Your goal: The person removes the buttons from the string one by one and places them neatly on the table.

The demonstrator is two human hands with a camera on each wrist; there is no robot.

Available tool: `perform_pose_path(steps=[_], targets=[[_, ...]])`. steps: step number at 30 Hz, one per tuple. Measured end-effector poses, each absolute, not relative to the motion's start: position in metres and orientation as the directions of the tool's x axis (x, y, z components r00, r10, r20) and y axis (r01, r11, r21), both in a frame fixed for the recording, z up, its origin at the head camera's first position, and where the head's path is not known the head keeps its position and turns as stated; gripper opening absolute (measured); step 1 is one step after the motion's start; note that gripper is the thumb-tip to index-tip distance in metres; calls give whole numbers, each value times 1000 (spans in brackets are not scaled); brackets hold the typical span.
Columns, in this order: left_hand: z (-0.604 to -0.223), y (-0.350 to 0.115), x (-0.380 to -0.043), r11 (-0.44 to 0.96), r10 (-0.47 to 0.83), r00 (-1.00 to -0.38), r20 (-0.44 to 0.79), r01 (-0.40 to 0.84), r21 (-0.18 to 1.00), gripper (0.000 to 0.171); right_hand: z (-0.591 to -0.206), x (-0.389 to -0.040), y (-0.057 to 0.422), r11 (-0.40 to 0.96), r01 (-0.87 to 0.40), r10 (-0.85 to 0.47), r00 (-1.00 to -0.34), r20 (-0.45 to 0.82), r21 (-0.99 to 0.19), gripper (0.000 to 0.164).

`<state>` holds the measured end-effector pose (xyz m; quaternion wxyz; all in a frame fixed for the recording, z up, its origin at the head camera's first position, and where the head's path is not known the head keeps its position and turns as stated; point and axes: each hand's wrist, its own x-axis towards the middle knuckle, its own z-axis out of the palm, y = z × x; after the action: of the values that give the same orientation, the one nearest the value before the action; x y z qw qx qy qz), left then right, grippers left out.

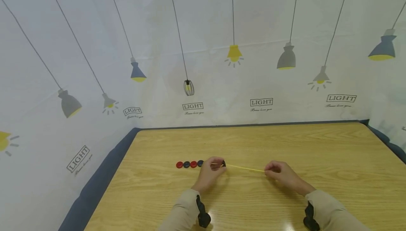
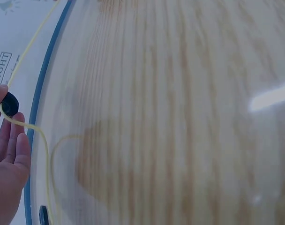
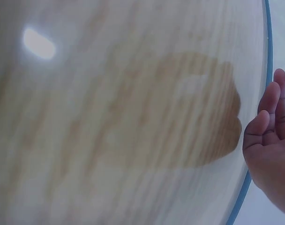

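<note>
My left hand [image 1: 210,173] pinches a dark round button [image 2: 10,104] between thumb and fingers, above the table. A yellow string [image 1: 244,168] passes through that button and runs taut to the right. At its other stretch, my right hand [image 1: 283,176] pinches the string between thumb and forefinger. Left of the left hand, red buttons [image 1: 179,165] and dark blue buttons [image 1: 186,164] lie in a row, alternating in colour. In the left wrist view the string hangs slack below the held button toward another dark button [image 2: 43,215]. The right fingertips are mostly cut off in the right wrist view.
The wooden table [image 1: 253,139] has a dark blue edge along the wall behind it. A white wall covering [image 1: 215,72] printed with hanging lamps stands at the back and sides. Dark wrist cameras [image 1: 204,219] are strapped at both sleeves.
</note>
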<state>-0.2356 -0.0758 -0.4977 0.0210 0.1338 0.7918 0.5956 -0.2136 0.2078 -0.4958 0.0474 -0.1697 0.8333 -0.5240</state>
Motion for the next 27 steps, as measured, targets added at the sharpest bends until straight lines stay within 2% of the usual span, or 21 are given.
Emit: perform_pose_path(steps=[14,23,27], targets=[[-487,-114,-239,314,194,-973,124,182,932,31,-495,-212,215,410,-223,-324,-942,87,-885,16],[-463,-134,-222,280,195,-971,137,189,941,28,-496,-211,220,434,-191,-295,-954,61,-881,15],[-472,-148,-224,303,196,-970,143,198,932,29,-496,-210,221,440,-175,-274,-960,54,-881,14]])
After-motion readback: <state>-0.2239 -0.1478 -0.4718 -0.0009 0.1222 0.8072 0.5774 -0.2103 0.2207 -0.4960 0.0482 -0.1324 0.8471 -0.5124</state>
